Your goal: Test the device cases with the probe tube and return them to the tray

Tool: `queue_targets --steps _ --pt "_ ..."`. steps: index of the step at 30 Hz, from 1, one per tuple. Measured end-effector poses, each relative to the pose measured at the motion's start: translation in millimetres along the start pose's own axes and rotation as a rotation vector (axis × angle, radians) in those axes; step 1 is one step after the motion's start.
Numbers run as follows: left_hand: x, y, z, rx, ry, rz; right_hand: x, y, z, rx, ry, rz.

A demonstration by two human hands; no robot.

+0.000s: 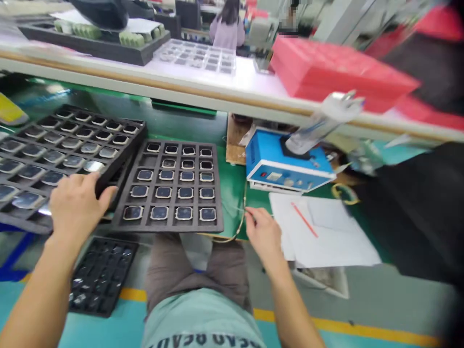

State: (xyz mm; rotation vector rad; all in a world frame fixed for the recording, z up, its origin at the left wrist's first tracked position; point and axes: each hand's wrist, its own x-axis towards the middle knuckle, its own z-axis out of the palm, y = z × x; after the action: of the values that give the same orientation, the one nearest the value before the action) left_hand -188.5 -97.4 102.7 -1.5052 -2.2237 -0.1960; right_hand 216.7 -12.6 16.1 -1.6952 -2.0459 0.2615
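Observation:
My left hand (74,205) is over the near right edge of a black foam tray (119,166) filled with square watch cases. Its thumb is spread from the fingers, and the fingertips are close to a watch case (93,166). In front of me lies a second foam tray (168,227), with square watch cases (184,193) in rows and one bare slot at upper left. To the right of that tray, my right hand (264,233) is closed in a pinch on a thin, clear strip-like piece (234,207), blurred against the green mat. A cable runs close by.
A blue box-shaped device (290,162) with a clear cylinder (321,125) stands at right. White sheets (326,251) with a red stick (304,220) lie nearer. Overhead, a shelf (246,79) carries pink foam blocks (337,65). A black tray (103,275) is low at left.

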Motion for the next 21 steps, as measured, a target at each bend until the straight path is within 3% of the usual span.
queue_targets --steps 2,4,7,10,16,21 --pt "-28.1 38.3 -1.0 -0.27 0.1 0.352 0.6 -5.4 3.0 -0.023 -0.022 -0.018" --pt "-53.4 81.0 3.0 -0.357 -0.015 0.677 1.7 -10.7 5.3 -0.056 -0.053 -0.021" --pt "-71.4 119.4 15.4 -0.329 -0.068 0.809 5.5 -18.6 6.6 -0.128 -0.12 0.009" --pt "-61.5 116.8 17.3 -0.335 -0.054 0.842 10.9 -24.7 6.0 -0.159 -0.165 0.042" --pt "-24.5 97.0 -10.2 -0.452 0.066 0.794 7.0 -17.9 -19.1 -0.16 -0.093 0.114" --pt "-43.7 112.2 7.6 -0.467 0.097 0.817 -36.7 23.8 -59.8 -0.155 -0.016 0.165"
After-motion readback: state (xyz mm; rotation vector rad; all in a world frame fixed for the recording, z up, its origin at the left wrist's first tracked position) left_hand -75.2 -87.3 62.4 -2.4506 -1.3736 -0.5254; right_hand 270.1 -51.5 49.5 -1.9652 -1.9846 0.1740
